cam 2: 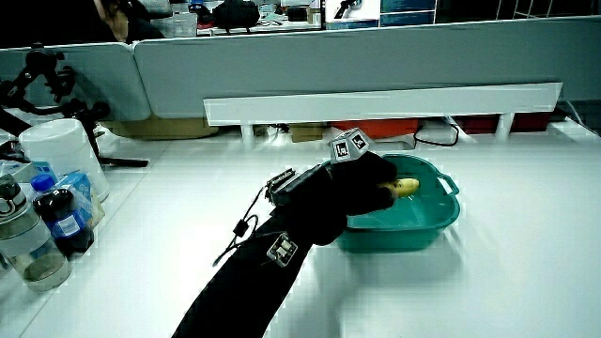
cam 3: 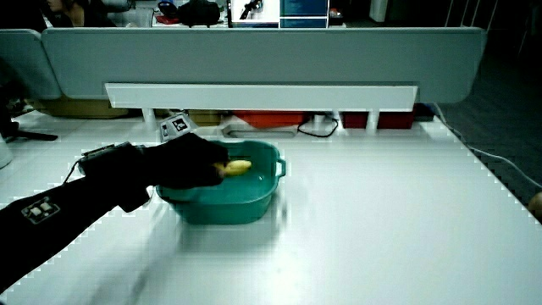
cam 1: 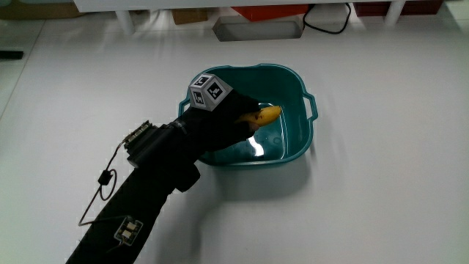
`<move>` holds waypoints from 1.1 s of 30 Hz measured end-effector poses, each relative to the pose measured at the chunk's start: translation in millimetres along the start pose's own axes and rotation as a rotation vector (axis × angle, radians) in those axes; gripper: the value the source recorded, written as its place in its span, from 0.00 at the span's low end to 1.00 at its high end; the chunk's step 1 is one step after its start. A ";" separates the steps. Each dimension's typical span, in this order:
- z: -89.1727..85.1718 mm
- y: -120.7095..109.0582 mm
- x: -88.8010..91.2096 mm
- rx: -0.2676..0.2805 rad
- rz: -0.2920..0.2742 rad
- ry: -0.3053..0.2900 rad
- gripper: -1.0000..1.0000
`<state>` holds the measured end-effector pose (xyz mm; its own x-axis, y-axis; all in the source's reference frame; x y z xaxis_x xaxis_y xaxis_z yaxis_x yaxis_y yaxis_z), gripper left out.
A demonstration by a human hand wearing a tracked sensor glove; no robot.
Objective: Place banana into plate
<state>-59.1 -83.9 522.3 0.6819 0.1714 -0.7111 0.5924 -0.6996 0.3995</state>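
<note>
— Where is your hand at the moment?

— My hand (cam 1: pixel 220 117) is over the teal basin (cam 1: pixel 306 144) that serves as the plate, reaching in across the rim nearest me. In the main view, taking the basin as a clock face, my hand covers the part from about eight to ten o'clock. The patterned cube (cam 1: pixel 210 91) sits on the back of the glove, above the rim.

— And the banana?

— The banana (cam 1: pixel 267 115) is in my grip. My fingers are curled around it, so only its yellow tip sticks out past the glove, pointing toward three o'clock, at about the centre of the basin. It shows the same way in both side views: the tip (cam 2: pixel 406 187) juts out of the glove inside the basin's walls (cam 3: pixel 240 166). I cannot tell whether it touches the bottom.

— What else is on the table?

— The white table (cam 1: pixel 381 205) carries the basin, and my forearm (cam 1: pixel 139 198) lies across it from my side. In a side view, some bottles (cam 2: pixel 58 214) and a white container (cam 2: pixel 58 148) stand at the table's edge, well apart from the basin.
</note>
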 end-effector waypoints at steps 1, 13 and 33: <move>-0.9 0.2 1.1 -0.010 0.007 0.003 0.50; -14.3 13.1 -7.6 -0.071 0.074 0.050 0.50; -28.3 23.9 -22.4 -0.167 0.180 0.144 0.50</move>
<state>-48.1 -84.8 564.2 0.8293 0.1597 -0.5356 0.5107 -0.6056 0.6103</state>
